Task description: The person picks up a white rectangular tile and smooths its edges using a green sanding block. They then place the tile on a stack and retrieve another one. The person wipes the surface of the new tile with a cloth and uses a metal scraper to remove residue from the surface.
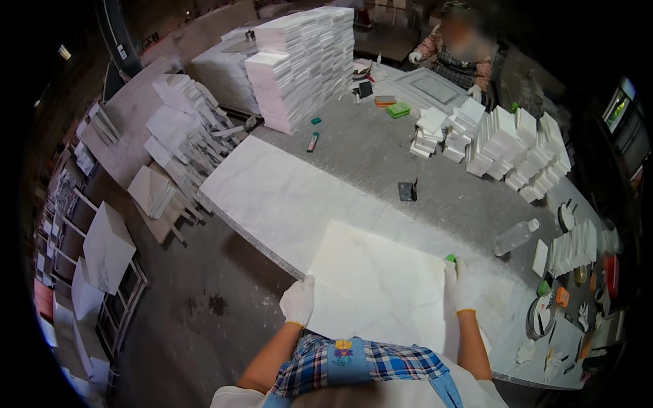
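Observation:
A square white stone tile [377, 282] with faint veining lies in front of me, its near part reaching my apron. My left hand [298, 300], in a white glove, is closed on the tile's left edge. At the opposite edge is my right hand [460, 284], also gloved, gripping the tile's side. A small green block [450, 258] shows at the right fingertips; whether the hand holds it too is hard to tell. Beneath the tile is a larger pale slab [272, 187] on the grey worktable [360, 163].
Tall stacks of white tiles [306, 68] stand at the back left. Rows of smaller tiles [507, 146] line the far right, where a co-worker [462, 61] stands behind a framed panel [432, 88]. A clear bottle [515, 236] and a dark box [407, 191] are on the table.

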`<state>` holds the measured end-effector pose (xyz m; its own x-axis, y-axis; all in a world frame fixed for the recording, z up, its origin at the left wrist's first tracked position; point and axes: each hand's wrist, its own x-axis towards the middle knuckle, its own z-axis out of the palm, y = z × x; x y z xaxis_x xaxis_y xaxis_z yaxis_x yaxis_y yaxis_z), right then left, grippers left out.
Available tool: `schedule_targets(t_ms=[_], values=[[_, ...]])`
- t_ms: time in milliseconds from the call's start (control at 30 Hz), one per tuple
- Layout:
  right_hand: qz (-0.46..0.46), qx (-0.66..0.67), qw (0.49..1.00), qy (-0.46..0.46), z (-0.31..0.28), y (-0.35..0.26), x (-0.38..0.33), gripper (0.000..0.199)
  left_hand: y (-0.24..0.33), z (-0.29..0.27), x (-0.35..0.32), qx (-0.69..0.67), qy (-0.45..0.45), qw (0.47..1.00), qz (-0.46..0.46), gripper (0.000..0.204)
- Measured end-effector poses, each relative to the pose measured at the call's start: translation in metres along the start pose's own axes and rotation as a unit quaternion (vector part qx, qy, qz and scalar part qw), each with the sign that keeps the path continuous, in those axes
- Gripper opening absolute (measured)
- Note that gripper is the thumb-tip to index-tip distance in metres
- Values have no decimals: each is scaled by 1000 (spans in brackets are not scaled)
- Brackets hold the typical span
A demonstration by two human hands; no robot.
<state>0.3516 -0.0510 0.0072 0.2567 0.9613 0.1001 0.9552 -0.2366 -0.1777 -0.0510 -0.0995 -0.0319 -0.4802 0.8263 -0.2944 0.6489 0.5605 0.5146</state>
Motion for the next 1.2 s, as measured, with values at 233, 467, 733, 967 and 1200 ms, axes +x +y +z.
schedule_targets(t_ms=[233,467,733,967,1200], values=[[-59,65,989,116,25,0,3,40,5,1,2,-9,19,1000,10,67],[-8,28,991,128,17,20,12,39,4,2,1,5,24,1000,-1,67],[-54,-12,989,139,12,42,8,38,2,4,0,-12,39,999,12,65],[-51,7,996,79,0,16,0,42,-2,5,2,-10,42,999,16,63],[-64,-20,990,121,22,37,3,42,-4,4,-3,27,29,999,35,61]])
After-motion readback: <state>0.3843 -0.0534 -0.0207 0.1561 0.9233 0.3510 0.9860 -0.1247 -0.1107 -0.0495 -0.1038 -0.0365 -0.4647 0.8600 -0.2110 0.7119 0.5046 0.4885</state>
